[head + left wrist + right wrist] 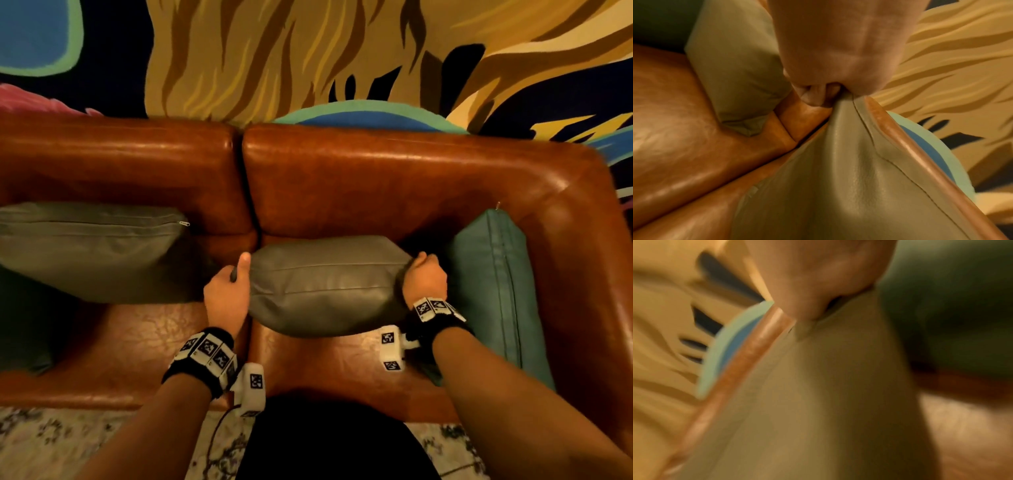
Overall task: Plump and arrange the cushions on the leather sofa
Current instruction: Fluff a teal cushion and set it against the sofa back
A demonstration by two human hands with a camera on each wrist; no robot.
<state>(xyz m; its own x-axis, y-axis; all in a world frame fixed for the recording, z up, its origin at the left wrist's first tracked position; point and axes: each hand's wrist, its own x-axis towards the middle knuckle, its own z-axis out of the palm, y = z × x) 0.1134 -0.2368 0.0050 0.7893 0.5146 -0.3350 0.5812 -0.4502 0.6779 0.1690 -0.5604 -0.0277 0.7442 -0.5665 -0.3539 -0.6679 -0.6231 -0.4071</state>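
Observation:
A grey leather cushion (327, 284) lies across the right seat of the brown leather sofa (394, 178), in front of the backrest. My left hand (227, 291) grips its left corner, thumb up along the edge. My right hand (424, 277) clenches its right corner. In the left wrist view my fingers (813, 93) pinch the gathered corner of the grey cushion (849, 178). The right wrist view is blurred; my right hand (818, 280) holds the cushion (828, 394) at its tip. An olive-grey cushion (89, 250) leans at the left, a teal cushion (496, 287) stands at the right arm.
A painted mural wall (308, 51) rises behind the sofa. A patterned rug (68, 442) lies in front of the seat. A dark green cushion (24, 325) sits at the far left under the olive-grey one. The sofa's right arm (589, 240) curves around the teal cushion.

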